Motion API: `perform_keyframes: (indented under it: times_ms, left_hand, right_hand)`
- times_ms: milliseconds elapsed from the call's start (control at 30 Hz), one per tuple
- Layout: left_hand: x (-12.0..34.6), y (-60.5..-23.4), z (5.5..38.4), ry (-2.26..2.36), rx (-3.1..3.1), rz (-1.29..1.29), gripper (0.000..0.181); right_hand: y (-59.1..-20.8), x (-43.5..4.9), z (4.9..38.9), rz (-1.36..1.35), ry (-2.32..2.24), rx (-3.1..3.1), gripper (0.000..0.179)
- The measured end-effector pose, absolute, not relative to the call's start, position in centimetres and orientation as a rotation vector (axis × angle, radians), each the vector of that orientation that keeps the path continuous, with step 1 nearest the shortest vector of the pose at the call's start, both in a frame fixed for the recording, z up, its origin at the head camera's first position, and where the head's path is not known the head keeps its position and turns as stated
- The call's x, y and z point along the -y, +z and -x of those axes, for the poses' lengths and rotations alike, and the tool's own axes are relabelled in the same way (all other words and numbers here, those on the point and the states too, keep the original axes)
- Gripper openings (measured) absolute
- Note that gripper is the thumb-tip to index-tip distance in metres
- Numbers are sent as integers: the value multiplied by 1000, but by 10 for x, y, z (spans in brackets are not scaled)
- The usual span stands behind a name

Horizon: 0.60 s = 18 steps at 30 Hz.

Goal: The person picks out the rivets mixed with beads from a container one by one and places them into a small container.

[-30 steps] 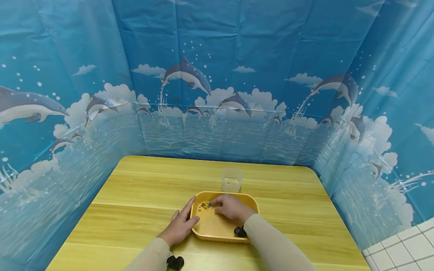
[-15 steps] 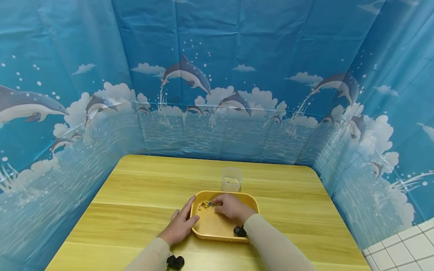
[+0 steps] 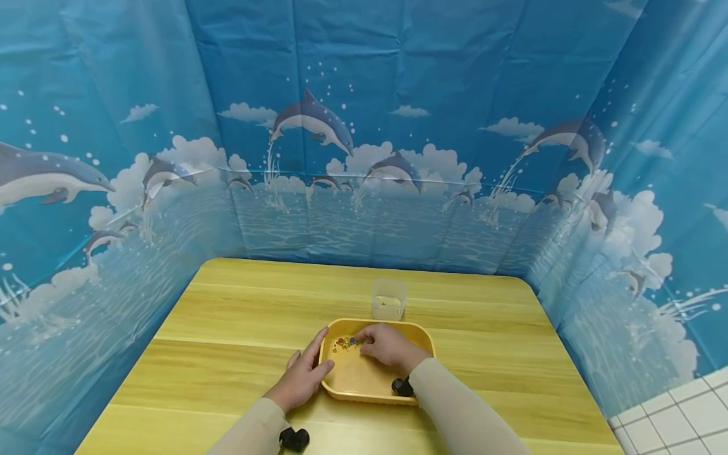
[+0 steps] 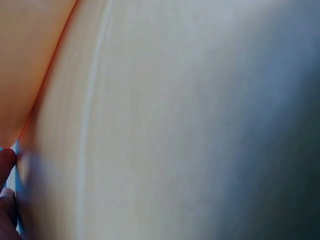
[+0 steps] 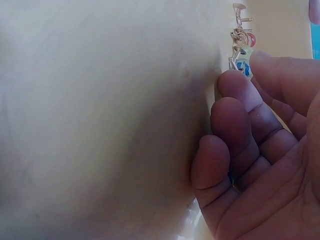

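Observation:
A yellow tray (image 3: 375,399) lies before me on the table. My left hand (image 3: 301,379) rests against its left side, fingers straight along the outside and thumb over the rim. Inside the tray, my right hand (image 3: 389,347) reaches toward the far left part, its fingers curled. Thumb and finger meet at a small blue and yellow-green thumbtack (image 5: 243,68) in the right wrist view. More small thumbtacks (image 3: 340,343) with coloured heads and gold-coloured metal pins lie in a loose cluster beside the fingertips. The palm's inside is partly hidden.
Behind the tray stands a clear plastic container (image 3: 389,298) with a few tiny bits in it. The yellow wood-grain table (image 3: 239,316) is bordered by a blue dolphin-print curtain (image 3: 341,221). White tiles (image 3: 677,417) show at the lower right.

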<state>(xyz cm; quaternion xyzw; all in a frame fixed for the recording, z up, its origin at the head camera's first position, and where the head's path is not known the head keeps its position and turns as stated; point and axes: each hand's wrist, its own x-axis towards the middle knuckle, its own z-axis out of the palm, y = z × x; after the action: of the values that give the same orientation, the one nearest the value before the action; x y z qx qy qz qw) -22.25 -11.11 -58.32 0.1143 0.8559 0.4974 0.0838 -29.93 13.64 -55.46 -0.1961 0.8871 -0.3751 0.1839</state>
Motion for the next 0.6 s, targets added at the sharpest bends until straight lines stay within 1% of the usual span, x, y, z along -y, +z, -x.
perform_keyframes:
  times_ms: [600]
  left_hand:
    - [110, -580, 221, 1493, -2556, -345, 70]
  right_hand:
    - [-554, -136, 298, 543, -1069, -2493, 25]
